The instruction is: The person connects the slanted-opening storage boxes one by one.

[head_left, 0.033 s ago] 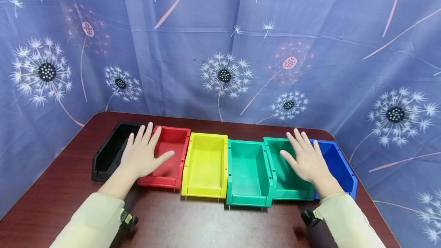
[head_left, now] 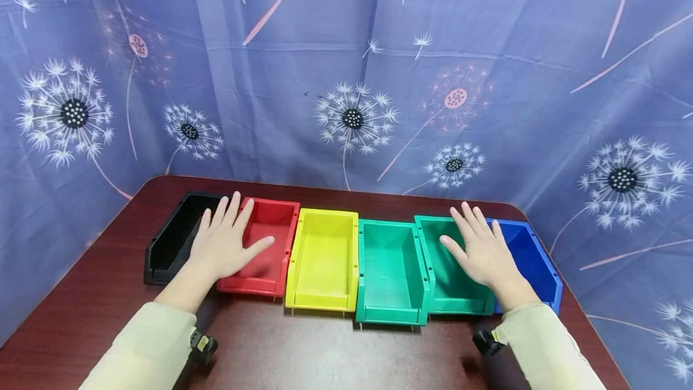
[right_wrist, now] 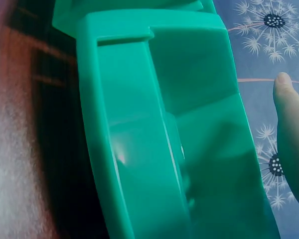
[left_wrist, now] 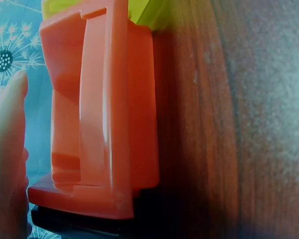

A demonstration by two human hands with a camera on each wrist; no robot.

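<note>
With fingers straight and spread, my left hand (head_left: 222,247) hovers over the seam between the black bin (head_left: 162,275) and the red bin (head_left: 271,239); it holds nothing. Part of both bins is hidden beneath it. The left wrist view shows the left thumb (left_wrist: 12,114) apart from the red bin's front. My right hand (head_left: 482,251), also spread and holding nothing, is above the right-hand green bin (head_left: 452,290) and the edge of the blue bin (head_left: 525,257). In the right wrist view, the right thumb (right_wrist: 291,124) stands clear of the green bin.
Between the hands are a yellow bin (head_left: 325,257) and another green bin (head_left: 392,269), side by side in the row. All the bins stand on a dark red wooden table (head_left: 325,354). A blue dandelion-print curtain (head_left: 271,89) hangs behind and at both sides.
</note>
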